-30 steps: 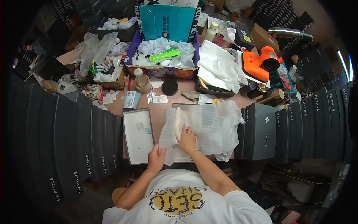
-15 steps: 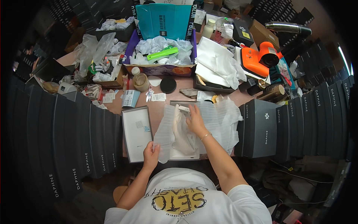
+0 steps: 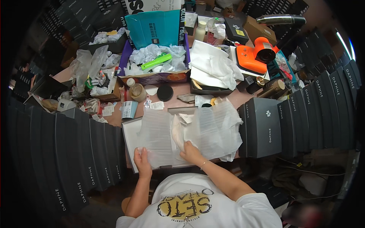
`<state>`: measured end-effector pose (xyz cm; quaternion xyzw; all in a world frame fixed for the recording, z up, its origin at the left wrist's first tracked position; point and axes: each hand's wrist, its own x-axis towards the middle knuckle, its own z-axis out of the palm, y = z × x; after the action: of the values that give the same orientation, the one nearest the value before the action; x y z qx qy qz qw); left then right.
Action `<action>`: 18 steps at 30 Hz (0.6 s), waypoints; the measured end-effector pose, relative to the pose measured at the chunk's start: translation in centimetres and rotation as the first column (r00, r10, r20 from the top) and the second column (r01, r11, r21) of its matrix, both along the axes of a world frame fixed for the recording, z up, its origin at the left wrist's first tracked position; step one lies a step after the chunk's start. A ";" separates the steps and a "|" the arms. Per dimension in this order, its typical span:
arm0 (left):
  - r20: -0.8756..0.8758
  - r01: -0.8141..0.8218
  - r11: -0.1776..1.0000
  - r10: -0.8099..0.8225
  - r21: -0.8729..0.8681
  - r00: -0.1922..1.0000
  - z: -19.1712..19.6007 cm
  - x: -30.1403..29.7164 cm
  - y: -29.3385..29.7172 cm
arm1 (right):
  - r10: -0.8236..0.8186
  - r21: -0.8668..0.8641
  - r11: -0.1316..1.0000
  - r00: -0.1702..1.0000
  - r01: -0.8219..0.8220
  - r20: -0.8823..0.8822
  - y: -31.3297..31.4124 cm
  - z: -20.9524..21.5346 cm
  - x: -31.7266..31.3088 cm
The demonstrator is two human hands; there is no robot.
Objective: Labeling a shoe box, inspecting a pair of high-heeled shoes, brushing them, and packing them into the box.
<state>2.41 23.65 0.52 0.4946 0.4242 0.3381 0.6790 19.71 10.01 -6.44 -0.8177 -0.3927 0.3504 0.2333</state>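
Observation:
An open grey shoebox (image 3: 183, 110) lies in front of me, its inside mostly covered by thin translucent wrapping sheets (image 3: 157, 131). In the gap between the sheets shows a pale shoe (image 3: 176, 133), with a folded white tag (image 3: 185, 119) at its far end. My left hand (image 3: 143, 164) pinches the near left corner of the left sheet, spread out over the box lid (image 3: 129, 142). At the shoe's near end, my right hand (image 3: 192, 154) has its fingers curled against the shoe and the right sheet's edge; what it grips is hidden.
Stacked dark shoeboxes (image 3: 262, 127) flank the table on both sides. Behind the work stand a purple carton (image 3: 152, 78) of crumpled paper, a white-capped jar (image 3: 137, 91), a black round lid (image 3: 165, 93) and an orange device (image 3: 251, 59). A light blue cup (image 3: 129, 110) lies left.
My left hand has drawn the sheet leftward over the lid. My right hand has moved from the shoe's far end to its near end, and its fingers have curled. The view has shifted slightly.

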 end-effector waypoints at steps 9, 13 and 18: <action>-0.142 0.498 0.867 -0.493 -0.001 0.858 0.7 1.1 -3.4 | -0.085 0.216 0.973 0.996 0.076 0.033 1.3 1.4 3.5; -0.280 0.422 0.894 -0.371 0.148 0.885 -2.5 0.6 -1.5 | 0.063 0.055 0.997 0.998 -0.062 -0.007 7.4 -3.5 6.5; -0.673 0.742 0.438 -0.337 0.507 0.658 -2.1 2.6 -1.4 | -0.048 0.337 0.941 0.996 0.018 0.079 6.7 -3.5 8.6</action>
<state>4.99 22.28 -1.53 0.9058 0.2071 0.1024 0.3551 28.30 16.73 -9.94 -0.7866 -0.4426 0.2389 0.3582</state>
